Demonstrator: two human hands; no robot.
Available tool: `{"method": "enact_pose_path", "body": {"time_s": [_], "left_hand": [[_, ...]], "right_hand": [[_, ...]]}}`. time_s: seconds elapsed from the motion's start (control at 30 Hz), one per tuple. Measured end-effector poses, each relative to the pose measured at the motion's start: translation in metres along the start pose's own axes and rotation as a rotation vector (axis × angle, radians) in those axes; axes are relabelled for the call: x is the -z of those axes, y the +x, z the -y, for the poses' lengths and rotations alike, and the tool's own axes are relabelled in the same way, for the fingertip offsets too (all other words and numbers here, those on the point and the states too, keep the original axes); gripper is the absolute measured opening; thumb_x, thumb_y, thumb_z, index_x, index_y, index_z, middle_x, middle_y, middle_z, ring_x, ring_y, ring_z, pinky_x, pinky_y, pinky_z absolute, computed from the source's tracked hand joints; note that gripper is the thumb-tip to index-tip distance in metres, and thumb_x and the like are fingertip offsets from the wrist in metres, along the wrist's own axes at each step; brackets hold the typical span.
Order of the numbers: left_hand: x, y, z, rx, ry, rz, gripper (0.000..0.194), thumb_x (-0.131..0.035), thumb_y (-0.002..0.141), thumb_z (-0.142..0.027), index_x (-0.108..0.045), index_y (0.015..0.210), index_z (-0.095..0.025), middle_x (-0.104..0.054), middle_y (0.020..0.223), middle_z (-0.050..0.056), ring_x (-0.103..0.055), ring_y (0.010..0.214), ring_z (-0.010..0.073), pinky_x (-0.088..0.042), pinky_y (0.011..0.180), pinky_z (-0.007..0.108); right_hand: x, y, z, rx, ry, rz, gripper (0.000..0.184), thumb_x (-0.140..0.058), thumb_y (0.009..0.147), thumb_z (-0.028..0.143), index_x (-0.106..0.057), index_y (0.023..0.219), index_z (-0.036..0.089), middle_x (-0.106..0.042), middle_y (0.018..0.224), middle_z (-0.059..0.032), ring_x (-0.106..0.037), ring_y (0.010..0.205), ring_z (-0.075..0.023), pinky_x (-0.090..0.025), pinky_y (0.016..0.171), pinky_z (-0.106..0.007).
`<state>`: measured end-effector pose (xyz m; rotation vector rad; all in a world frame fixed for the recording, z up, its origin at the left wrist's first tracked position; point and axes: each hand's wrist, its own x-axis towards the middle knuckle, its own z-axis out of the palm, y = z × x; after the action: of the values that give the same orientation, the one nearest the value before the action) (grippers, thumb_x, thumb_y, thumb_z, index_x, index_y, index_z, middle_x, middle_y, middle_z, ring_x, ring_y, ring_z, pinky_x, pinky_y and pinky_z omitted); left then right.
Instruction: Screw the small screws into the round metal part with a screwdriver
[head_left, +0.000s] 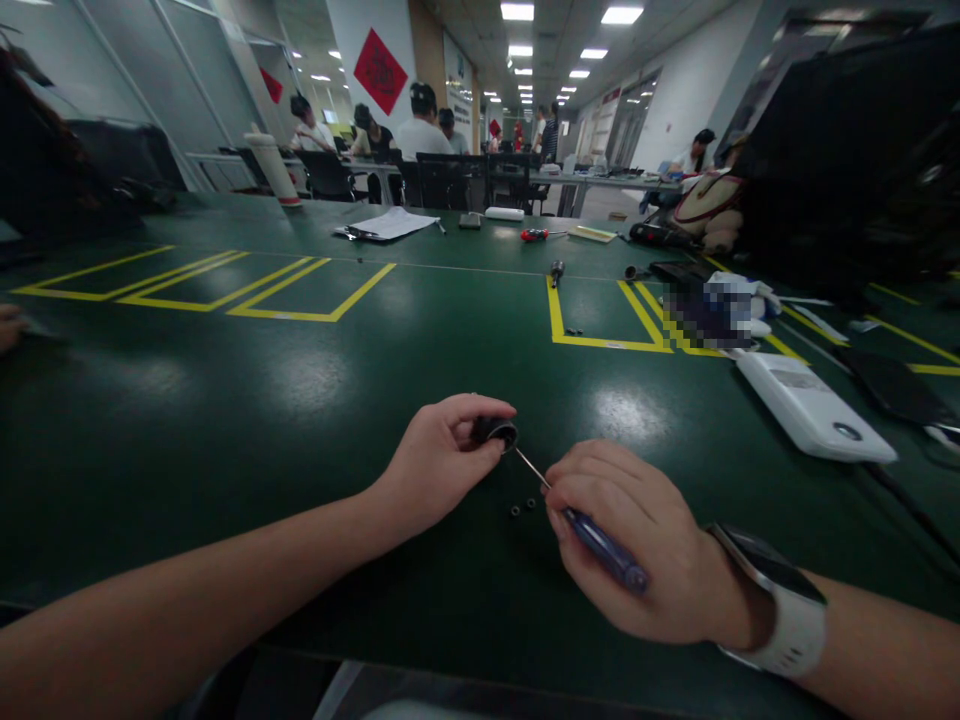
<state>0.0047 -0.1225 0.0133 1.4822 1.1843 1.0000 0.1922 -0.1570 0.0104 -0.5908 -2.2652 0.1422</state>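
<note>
My left hand (pixel 442 460) pinches a small dark round part (pixel 496 432), its hollow rim turned toward the right. In my right hand (pixel 630 540) is a screwdriver (pixel 606 548) with a translucent purple handle, gripped like a pen. Its thin metal shaft points up and left, and the tip is at the rim of the round part; whether it touches cannot be made out. On the green table (pixel 300 440), just below the shaft, lie two tiny dark ring-like pieces (pixel 523 507).
Yellow tape boxes (pixel 611 345) mark the table; a dark metal part (pixel 556 270) and tiny bits lie at one. A white device (pixel 814 405) with a cable is at right. Farther back are a red-handled screwdriver (pixel 535 235), papers (pixel 390 224) and a tall cup (pixel 274 170). Several people sit beyond.
</note>
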Motion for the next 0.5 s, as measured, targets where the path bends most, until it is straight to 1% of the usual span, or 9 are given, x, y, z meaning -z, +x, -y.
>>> {"method": "enact_pose_path", "body": {"time_s": [0.13,0.27,0.37,0.5], "left_hand": [[-0.0001,0.0002,0.0002,0.001,-0.033,0.000,0.029,-0.066,0.065,-0.014,-0.064,0.093,-0.015,-0.069,0.095,0.005,-0.065,0.092,0.0190,-0.050,0.088,0.034],[0.0001,0.0004,0.0004,0.040,-0.046,-0.006,0.032,-0.066,0.066,-0.014,-0.063,0.098,-0.014,-0.071,0.090,0.004,-0.066,0.087,0.0184,-0.051,0.085,0.033],[0.0007,0.0007,0.0008,0.062,-0.052,0.010,0.035,-0.066,0.067,-0.014,-0.061,0.102,-0.013,-0.071,0.090,0.005,-0.067,0.086,0.0177,-0.052,0.083,0.030],[0.0002,0.0007,-0.0006,0.086,-0.062,0.021,0.034,-0.066,0.068,-0.014,-0.061,0.102,-0.013,-0.071,0.089,0.005,-0.067,0.085,0.0177,-0.053,0.080,0.029]], "right_hand": [[-0.0002,0.0004,0.0008,0.013,-0.016,-0.020,0.017,-0.049,0.076,0.005,-0.053,0.091,0.013,-0.063,0.081,-0.0088,-0.057,0.077,-0.0194,-0.050,0.070,-0.036],[0.0000,-0.0005,-0.0007,0.023,-0.034,-0.018,0.017,-0.050,0.076,0.005,-0.053,0.091,0.012,-0.063,0.082,-0.0091,-0.057,0.078,-0.0196,-0.051,0.071,-0.036],[-0.0005,-0.0012,-0.0021,0.035,-0.045,-0.021,0.018,-0.051,0.076,0.005,-0.053,0.092,0.012,-0.064,0.083,-0.0093,-0.058,0.079,-0.0195,-0.051,0.072,-0.037],[-0.0008,-0.0002,-0.0028,0.055,-0.039,-0.024,0.017,-0.049,0.077,0.005,-0.053,0.092,0.012,-0.064,0.083,-0.0094,-0.057,0.079,-0.0188,-0.051,0.071,-0.036]]}}
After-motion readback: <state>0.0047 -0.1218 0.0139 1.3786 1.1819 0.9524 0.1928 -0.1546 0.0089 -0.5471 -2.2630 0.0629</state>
